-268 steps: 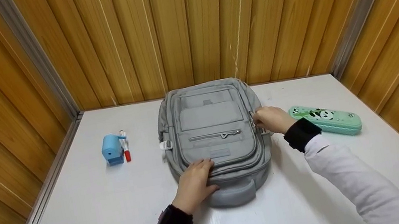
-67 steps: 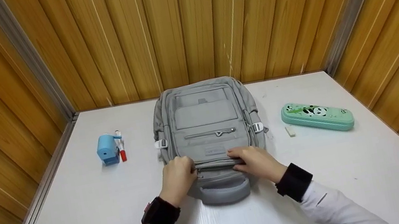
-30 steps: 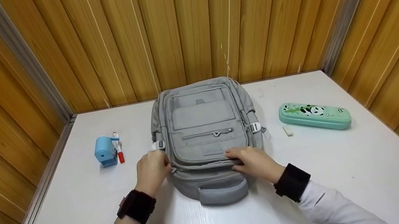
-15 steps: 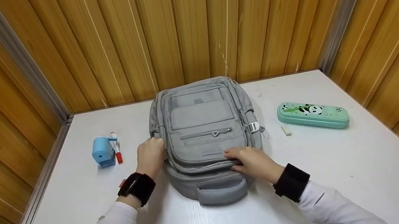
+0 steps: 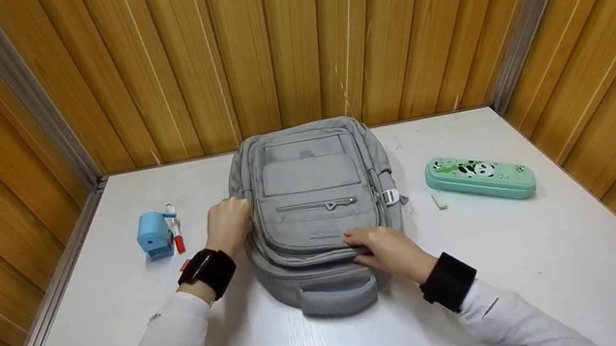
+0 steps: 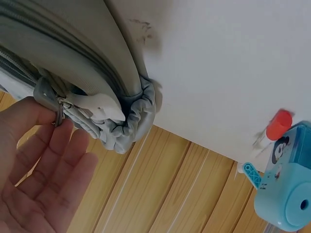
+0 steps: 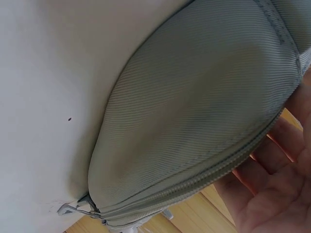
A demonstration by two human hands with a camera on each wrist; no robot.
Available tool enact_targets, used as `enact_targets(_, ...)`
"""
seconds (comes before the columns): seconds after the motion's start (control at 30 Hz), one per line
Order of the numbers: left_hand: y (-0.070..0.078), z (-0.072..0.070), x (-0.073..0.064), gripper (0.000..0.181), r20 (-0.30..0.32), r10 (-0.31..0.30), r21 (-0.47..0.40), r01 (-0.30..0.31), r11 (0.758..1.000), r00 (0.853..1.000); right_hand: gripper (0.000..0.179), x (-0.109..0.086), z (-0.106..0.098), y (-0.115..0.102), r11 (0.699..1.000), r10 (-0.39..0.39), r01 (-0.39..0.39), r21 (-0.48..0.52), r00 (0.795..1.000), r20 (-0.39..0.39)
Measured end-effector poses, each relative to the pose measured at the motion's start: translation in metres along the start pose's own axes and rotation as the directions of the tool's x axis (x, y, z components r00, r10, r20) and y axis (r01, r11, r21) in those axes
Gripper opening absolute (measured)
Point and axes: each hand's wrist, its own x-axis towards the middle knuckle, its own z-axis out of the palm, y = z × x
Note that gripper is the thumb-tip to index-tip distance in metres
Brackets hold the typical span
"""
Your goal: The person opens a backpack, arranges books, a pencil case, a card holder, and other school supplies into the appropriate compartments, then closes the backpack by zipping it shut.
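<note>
A grey backpack (image 5: 320, 221) lies on its back on the white table, its carry handle (image 5: 339, 295) toward me. My left hand (image 5: 228, 225) is at the bag's left side. In the left wrist view, its thumb and forefinger pinch a zipper pull (image 6: 59, 115), and the other fingers are loosely bent. My right hand (image 5: 390, 250) holds the near edge of the front compartment, fingers on the front panel and thumb below the edge. In the right wrist view, those fingers sit behind the zippered rim (image 7: 194, 182); their tips are hidden.
Left of the bag stand a blue pencil sharpener (image 5: 154, 233) and a red-capped marker (image 5: 177, 234) beside it. On the right lie a green panda pencil case (image 5: 480, 177) and a small whitish eraser (image 5: 438, 201). Wood-patterned walls (image 5: 273, 46) enclose the table's back and sides.
My left hand has moved from the bag's near edge round its left corner and up the left side. My right hand, earlier at the right side, now stays at the near edge.
</note>
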Motion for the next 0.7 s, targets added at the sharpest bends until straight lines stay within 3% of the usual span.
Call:
enact_targets(0.23,-0.011,-0.005,0.015,0.006,0.094,-0.009,-0.039,0.013,0.999,0.996,0.04,0.001,-0.001,0.001,1.0,0.012,-0.013,0.009,1.0,0.011)
enact_targets(0.5,-0.019,0.008,0.03,0.011,0.113,-0.009,-0.001,0.01,1.0,0.994,0.039,0.001,0.002,-0.001,1.0,-0.022,0.022,0.013,1.0,-0.009)
enact_targets(0.7,-0.023,0.015,0.04,0.008,0.096,0.011,0.027,-0.013,1.0,0.995,0.038,0.001,0.0,0.0,1.0,0.0,0.0,0.011,1.0,0.016)
